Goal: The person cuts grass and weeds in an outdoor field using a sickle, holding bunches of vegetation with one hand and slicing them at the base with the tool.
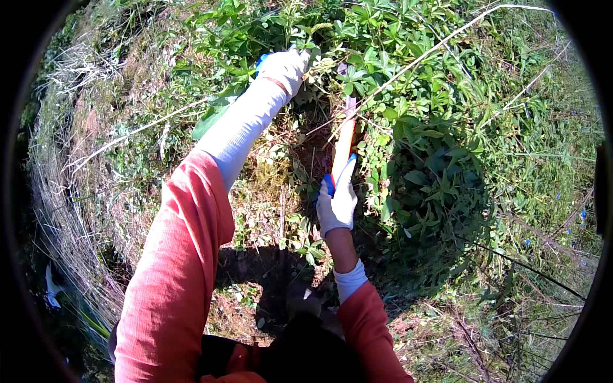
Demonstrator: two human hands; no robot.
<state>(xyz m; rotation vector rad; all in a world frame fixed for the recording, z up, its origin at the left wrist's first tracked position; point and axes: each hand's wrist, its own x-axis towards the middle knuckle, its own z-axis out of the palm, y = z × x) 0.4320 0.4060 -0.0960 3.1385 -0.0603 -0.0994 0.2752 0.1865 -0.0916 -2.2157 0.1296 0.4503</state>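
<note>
My left hand point(287, 72), in a white knit glove with blue on it, reaches forward into low green plants point(364, 28). Its fingers are closed around leafy stems, partly hidden by leaves. My right hand point(337, 208), gloved the same way, grips the orange handle point(343, 148) of a bladed hand tool. From the handle a narrow metal blade point(351, 104) runs forward into the foliage, to the right of my left hand. Leaves cover its far part, so its exact shape cannot be told.
A long dry stalk point(431, 51) arches across the tool. Another dry stalk point(143, 128) lies on the left. Dry grass point(81, 230) lines the left side. Dark shadow falls over leaves point(436, 191) at right. Thin twigs point(469, 340) stand at lower right.
</note>
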